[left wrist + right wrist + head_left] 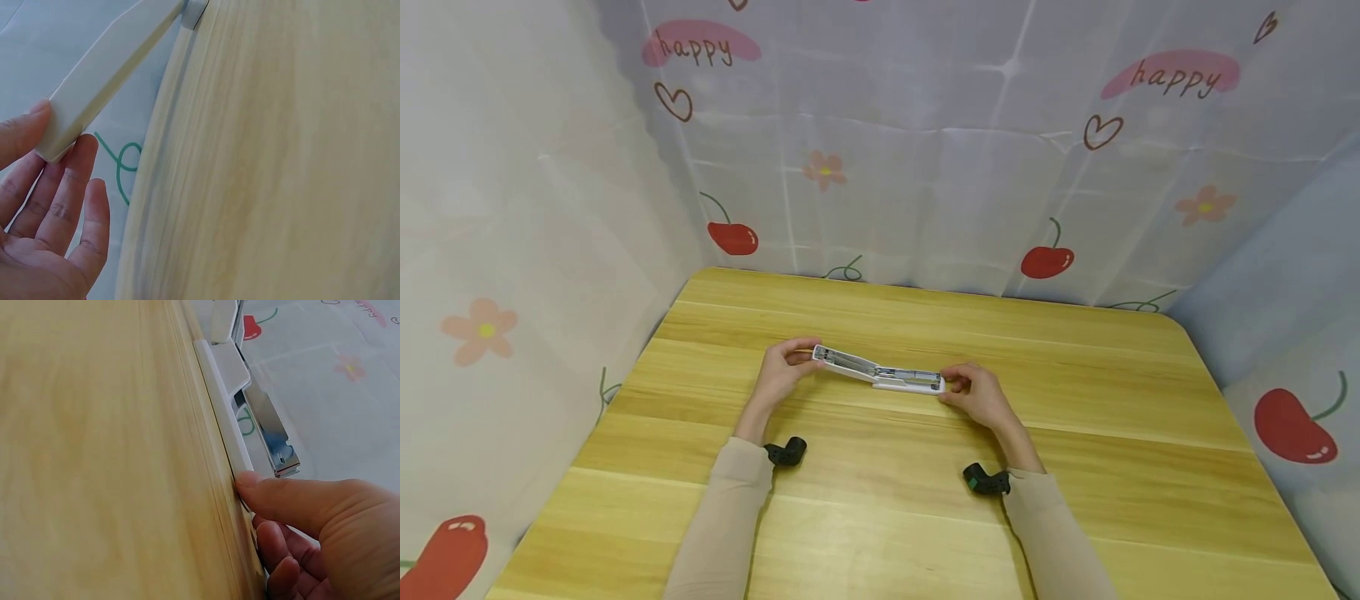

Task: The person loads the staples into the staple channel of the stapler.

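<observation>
A white stapler (pixel 907 387) is spread wide, its top arm swung up to the left and its base lying to the right. With thumb and fingers, my left hand (pixel 778 372) pinches the far end of the top arm (pixel 106 62); the little finger stays off it. My right hand (pixel 983 397) grips the outer end of the base (pixel 220 403) between thumb and curled fingers, low over the table. In the right wrist view the metal staple channel (pixel 267 419) stands up at an angle above the base.
A wood-grain table (pixel 880 508) lies under both hands. Curtains (pixel 925 175) printed with cherries, flowers and hearts hang behind and at both sides. Small black cameras sit on the left wrist (pixel 787 451) and right wrist (pixel 987 481), over beige sleeves.
</observation>
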Available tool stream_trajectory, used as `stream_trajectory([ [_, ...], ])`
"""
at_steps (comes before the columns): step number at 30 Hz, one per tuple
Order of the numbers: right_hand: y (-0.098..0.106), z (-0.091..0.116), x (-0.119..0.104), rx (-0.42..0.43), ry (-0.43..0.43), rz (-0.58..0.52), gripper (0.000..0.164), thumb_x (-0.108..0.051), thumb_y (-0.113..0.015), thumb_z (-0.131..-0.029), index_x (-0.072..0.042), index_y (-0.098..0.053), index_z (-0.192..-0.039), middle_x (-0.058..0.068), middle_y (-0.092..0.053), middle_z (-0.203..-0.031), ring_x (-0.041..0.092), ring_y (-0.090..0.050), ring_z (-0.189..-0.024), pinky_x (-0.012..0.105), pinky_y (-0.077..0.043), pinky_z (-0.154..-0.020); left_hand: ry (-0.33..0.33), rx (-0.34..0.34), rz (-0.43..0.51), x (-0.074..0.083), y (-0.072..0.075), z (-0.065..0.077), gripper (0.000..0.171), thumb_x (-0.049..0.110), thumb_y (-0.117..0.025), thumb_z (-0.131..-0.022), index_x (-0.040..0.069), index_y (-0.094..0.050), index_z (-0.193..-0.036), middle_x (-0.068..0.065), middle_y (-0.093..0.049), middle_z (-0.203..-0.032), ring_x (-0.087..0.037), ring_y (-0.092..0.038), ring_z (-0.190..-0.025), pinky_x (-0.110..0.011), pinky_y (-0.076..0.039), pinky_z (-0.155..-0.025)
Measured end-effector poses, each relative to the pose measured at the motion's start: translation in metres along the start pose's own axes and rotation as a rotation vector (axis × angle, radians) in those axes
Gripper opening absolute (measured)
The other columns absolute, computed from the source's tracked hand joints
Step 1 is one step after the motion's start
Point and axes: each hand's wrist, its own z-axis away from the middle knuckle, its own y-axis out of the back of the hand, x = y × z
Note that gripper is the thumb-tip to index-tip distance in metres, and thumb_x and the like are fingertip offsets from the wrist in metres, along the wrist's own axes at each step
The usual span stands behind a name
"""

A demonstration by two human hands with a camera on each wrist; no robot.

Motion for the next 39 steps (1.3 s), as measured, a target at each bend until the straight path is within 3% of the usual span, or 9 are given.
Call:
stream_trajectory([
  [14, -0.002, 0.001, -0.003, -0.006, -0.017, 0.028, 0.032, -0.006, -0.077, -0.083, 0.001, -0.068, -0.113, 0.014, -0.066, -0.105, 0.021, -0.058, -0.086, 0.03, -0.049, -0.075, 0.03, -0.001, 0.023, -0.002, 0.0, -0.002, 0.044, 0.001, -0.07, -0.088, -0.005, -0.058, -0.13, -0.024, -0.06, -0.127, -0.029, -0.06, -0.107, -0.048, -0.051, -0.096],
  [20, -0.002, 0.001, -0.003, -0.004, -0.011, 0.036, 0.032, -0.007, -0.077, -0.083, 0.001, -0.068, -0.113, 0.014, -0.065, -0.104, 0.021, -0.058, -0.086, 0.031, -0.049, -0.075, 0.027, -0.002, 0.02, -0.002, 0.001, -0.002, 0.044, 0.0, -0.069, -0.088, -0.006, -0.058, -0.131, -0.024, -0.059, -0.127, -0.025, -0.06, -0.104, -0.046, -0.051, -0.096],
  [28, -0.001, 0.001, -0.002, -0.006, 0.001, 0.036, 0.031, -0.007, -0.077, -0.083, 0.001, -0.068, -0.113, 0.015, -0.065, -0.104, 0.022, -0.058, -0.085, 0.029, -0.049, -0.074, -0.002, 0.022, 0.029, -0.028, -0.001, -0.018, 0.044, 0.004, -0.073, -0.087, 0.002, -0.061, -0.129, -0.02, -0.062, -0.126, -0.012, -0.062, -0.099, -0.029, -0.055, -0.087],
  [35, -0.002, 0.0, -0.001, -0.01, 0.001, 0.037, 0.031, -0.008, -0.077, -0.084, 0.0, -0.068, -0.113, 0.013, -0.064, -0.104, 0.021, -0.057, -0.085, 0.028, -0.049, -0.074, -0.019, 0.027, 0.05, -0.019, -0.005, -0.02, 0.045, 0.004, -0.072, -0.087, 0.001, -0.061, -0.13, -0.021, -0.062, -0.126, -0.008, -0.062, -0.095, -0.029, -0.056, -0.086],
  [39, -0.002, 0.001, 0.0, -0.014, 0.0, 0.029, 0.032, -0.007, -0.077, -0.084, 0.001, -0.068, -0.113, 0.014, -0.064, -0.105, 0.02, -0.057, -0.086, 0.028, -0.049, -0.074, -0.026, 0.027, 0.062, -0.013, -0.008, -0.022, 0.045, 0.004, -0.073, -0.087, 0.001, -0.062, -0.13, -0.021, -0.062, -0.126, -0.011, -0.062, -0.097, -0.022, -0.055, -0.082],
])
